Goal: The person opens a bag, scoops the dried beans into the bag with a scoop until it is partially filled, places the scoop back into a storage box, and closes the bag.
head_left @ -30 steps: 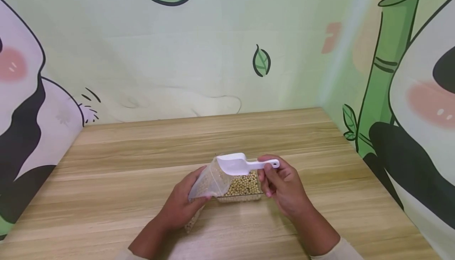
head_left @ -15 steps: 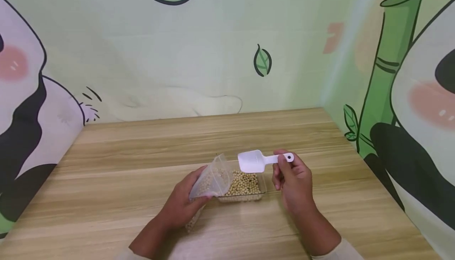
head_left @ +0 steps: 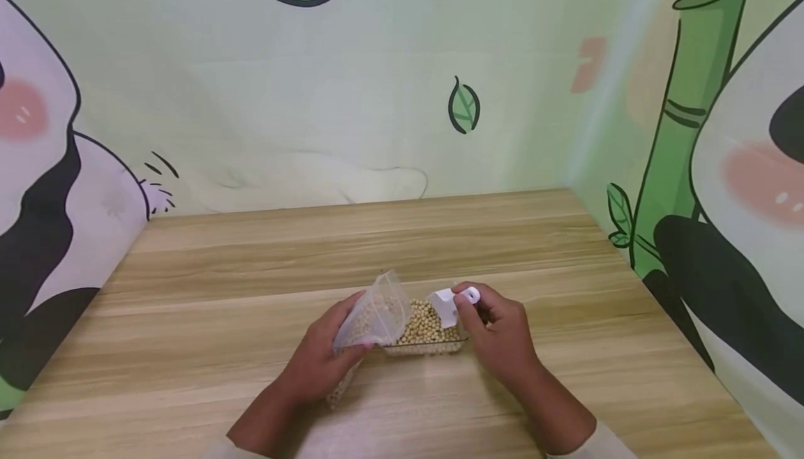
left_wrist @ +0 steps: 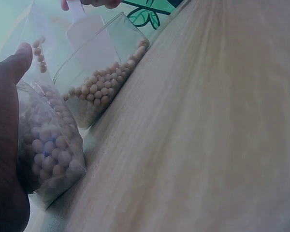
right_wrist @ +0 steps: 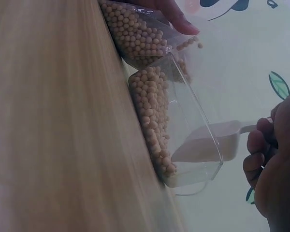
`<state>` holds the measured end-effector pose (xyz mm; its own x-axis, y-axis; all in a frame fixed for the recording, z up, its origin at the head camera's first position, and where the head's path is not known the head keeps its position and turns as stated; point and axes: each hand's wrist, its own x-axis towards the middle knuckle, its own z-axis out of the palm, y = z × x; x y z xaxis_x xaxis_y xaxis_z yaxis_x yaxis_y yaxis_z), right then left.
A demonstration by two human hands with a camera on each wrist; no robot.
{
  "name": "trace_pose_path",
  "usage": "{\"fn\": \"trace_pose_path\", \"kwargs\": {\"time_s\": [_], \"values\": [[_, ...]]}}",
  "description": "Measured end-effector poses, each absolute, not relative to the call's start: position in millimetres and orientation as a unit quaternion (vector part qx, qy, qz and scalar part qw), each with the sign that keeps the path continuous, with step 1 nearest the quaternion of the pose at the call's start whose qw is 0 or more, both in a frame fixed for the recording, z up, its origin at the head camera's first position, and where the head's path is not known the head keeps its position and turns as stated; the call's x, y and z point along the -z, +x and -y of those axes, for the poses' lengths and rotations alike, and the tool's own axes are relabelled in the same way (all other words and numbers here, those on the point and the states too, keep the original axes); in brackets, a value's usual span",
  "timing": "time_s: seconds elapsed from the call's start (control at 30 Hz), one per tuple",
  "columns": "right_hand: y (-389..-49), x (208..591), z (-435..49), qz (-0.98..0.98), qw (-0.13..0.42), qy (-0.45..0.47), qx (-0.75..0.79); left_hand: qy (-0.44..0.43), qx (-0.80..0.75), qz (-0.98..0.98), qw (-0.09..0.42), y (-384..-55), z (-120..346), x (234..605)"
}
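Note:
My left hand (head_left: pixel 323 354) holds a clear plastic bag (head_left: pixel 373 312) of soybeans, its open mouth tilted over the left end of a clear rectangular container (head_left: pixel 427 349). Soybeans (head_left: pixel 422 323) cover the container's bottom, as the right wrist view also shows. Between thumb and fingers my right hand (head_left: pixel 502 330) pinches the handle of a white plastic scoop (head_left: pixel 444 305). The scoop's blade (right_wrist: pixel 203 145) dips inside the container at its right end, tip down near the beans. In the left wrist view the bag's filled lower part (left_wrist: pixel 53 150) rests on the table beside the container.
The wood-grain table (head_left: pixel 251 271) reaches back to a light green wall (head_left: pixel 301 110) printed with leaves and pandas. A side wall with printed bamboo (head_left: pixel 668 131) borders the table on the right.
The scoop first moved right, away from the bag's mouth, then back left and down into the container, turning blade-down. My left hand and the bag have stayed in place.

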<state>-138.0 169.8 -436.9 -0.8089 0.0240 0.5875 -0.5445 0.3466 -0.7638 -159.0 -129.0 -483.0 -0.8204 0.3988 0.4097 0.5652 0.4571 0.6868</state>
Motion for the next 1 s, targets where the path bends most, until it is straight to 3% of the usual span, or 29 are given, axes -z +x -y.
{"fn": "trace_pose_path", "kwargs": {"time_s": [0.13, 0.23, 0.6, 1.0], "values": [[-140, 439, -171, 0.785, 0.287, 0.198, -0.511, -0.288, 0.444, 0.844, 0.091, -160, 129, 483], [-141, 438, -171, 0.796, 0.276, 0.174, -0.509, -0.287, 0.445, 0.844, 0.090, -160, 129, 483], [-145, 428, -174, 0.739, 0.057, -0.066, -0.668, -0.282, 0.443, 0.847, 0.085, -159, 129, 482], [-148, 426, -176, 0.697, -0.048, -0.089, -0.710, -0.284, 0.437, 0.849, 0.087, -159, 128, 481]]}}
